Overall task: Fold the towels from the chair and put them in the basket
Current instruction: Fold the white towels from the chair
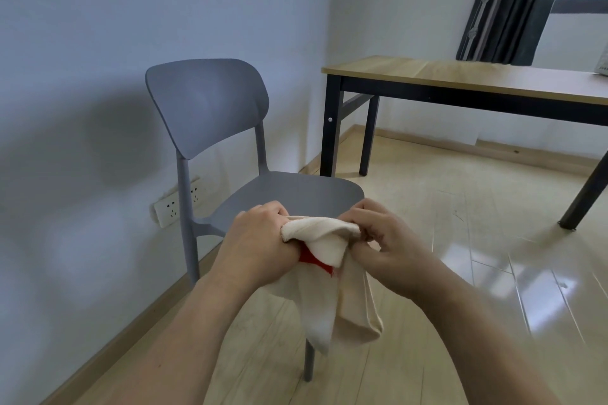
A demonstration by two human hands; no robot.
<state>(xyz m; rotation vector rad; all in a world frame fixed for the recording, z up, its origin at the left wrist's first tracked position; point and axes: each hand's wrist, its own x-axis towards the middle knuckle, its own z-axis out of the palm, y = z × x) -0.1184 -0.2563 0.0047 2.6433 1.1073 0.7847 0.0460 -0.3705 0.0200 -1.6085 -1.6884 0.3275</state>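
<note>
A cream towel with a red patch hangs in front of the grey plastic chair. My left hand grips its upper left edge, fingers curled round the cloth. My right hand pinches the upper right edge. The top of the towel is bunched between both hands and the rest droops below them, over the front of the chair seat. The seat itself is bare. No basket is in view.
A wooden table with black legs stands to the right, by the wall. A dark curtain hangs beside the window. A white wall socket strip sits low behind the chair. Glossy light wood floor spreads right.
</note>
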